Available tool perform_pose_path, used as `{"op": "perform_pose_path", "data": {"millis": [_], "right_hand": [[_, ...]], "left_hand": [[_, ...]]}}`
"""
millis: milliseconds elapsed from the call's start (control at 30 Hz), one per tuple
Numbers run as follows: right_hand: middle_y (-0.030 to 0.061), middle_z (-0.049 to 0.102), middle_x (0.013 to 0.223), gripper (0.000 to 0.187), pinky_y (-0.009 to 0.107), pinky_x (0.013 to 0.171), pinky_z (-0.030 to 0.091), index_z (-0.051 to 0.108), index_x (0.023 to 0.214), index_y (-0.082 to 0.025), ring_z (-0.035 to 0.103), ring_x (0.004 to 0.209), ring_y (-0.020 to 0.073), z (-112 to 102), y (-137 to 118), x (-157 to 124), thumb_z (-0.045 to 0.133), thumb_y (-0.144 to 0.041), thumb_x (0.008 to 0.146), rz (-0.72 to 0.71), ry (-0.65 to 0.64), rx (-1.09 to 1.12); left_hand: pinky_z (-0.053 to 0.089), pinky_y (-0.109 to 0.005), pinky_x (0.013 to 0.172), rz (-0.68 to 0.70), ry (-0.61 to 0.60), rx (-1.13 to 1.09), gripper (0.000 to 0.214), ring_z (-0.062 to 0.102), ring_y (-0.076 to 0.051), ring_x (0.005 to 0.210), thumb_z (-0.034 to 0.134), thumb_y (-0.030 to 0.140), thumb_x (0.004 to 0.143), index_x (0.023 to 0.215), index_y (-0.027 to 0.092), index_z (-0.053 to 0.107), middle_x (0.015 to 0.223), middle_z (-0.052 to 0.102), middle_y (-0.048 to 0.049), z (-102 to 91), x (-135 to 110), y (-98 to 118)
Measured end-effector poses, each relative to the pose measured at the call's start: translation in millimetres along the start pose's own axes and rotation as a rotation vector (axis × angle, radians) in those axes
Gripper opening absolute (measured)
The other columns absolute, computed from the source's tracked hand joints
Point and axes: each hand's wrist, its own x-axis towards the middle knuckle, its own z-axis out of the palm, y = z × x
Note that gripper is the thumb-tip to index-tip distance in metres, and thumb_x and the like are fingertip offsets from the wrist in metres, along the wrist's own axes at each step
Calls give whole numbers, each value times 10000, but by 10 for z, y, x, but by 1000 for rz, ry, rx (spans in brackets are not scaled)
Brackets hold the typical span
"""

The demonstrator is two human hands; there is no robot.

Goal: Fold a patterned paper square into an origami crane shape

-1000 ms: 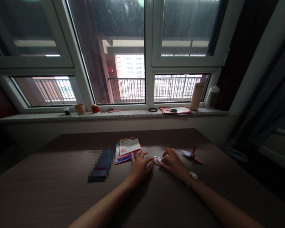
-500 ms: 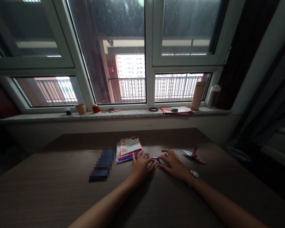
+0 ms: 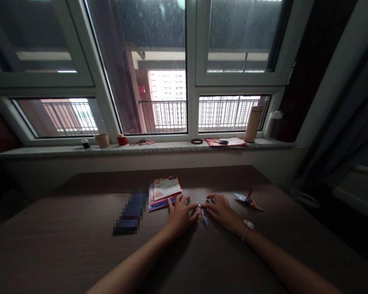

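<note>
L hand pinches the folded paper at its left edge, low over the table betw. both hands; R hand has fingertips at upper right, can't tell if gripping. Prob. best: light, even pressure, edges aligned.

A broad window fills the top of the frame above a speckled sill.
On the sill at the frame's left, a tan cup stands near a small red pot; right of centre lie a dark ring and papers bearing scissors, then a tall flask beside a bottle; a dark curtain hangs at upper right.
</note>
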Motion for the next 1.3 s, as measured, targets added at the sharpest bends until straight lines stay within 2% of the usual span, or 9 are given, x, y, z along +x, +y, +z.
{"op": "perform_pose_path", "data": {"millis": [167, 300, 400, 700, 1100, 1300], "right_hand": [[50, 533, 1163, 197, 586, 1109, 143, 685, 1024, -328, 453, 1172, 251, 52, -47, 21, 584, -413, 878, 66, 68, 40], [55, 540, 1154, 171, 493, 1072, 279, 694, 1000, -300, 447, 1165, 249, 85, -64, 34, 626, -357, 853, 97, 94, 86], [52, 541, 1143, 167, 438, 1044, 326, 686, 998, -291, 453, 1151, 240, 97, -52, 40, 638, -327, 842, 85, 107, 121], [48, 537, 1143, 171, 410, 1028, 344, 644, 1000, -272, 454, 1139, 231, 121, -30, 43, 645, -281, 830, 61, 138, 141], [36, 543, 1110, 155, 403, 1012, 352, 611, 984, -265, 460, 1105, 219, 105, -53, 45, 621, -222, 836, 44, 135, 161], [35, 551, 1094, 135, 391, 1006, 361, 607, 967, -255, 468, 1091, 211, 66, -92, 32, 599, -199, 844, 38, 132, 132]], "left_hand": [[55, -748, 1021, -8, -14, -20, 241, 332, -338, 1309, 637, 425, 827, 1061, 401, 688, 1321, 533, -39, -5, 16, 12], [63, -755, 1016, 2, -15, -42, 249, 341, -341, 1298, 662, 404, 812, 1059, 400, 689, 1308, 542, -31, 10, 24, -5], [79, -754, 1017, 20, 0, -68, 258, 353, -339, 1287, 668, 397, 811, 1068, 398, 686, 1295, 552, -26, 26, 31, -25], [151, -720, 1041, 46, 25, -106, 283, 405, -319, 1262, 685, 377, 803, 1086, 392, 669, 1269, 579, -20, 51, 44, -52], [132, -728, 1042, 66, 7, -130, 259, 414, -308, 1261, 706, 320, 790, 1045, 352, 673, 1255, 588, -29, 19, 49, -34], [137, -705, 1057, 84, 8, -150, 206, 417, -298, 1259, 702, 252, 787, 987, 294, 683, 1253, 588, -43, 17, 57, -28]]}}
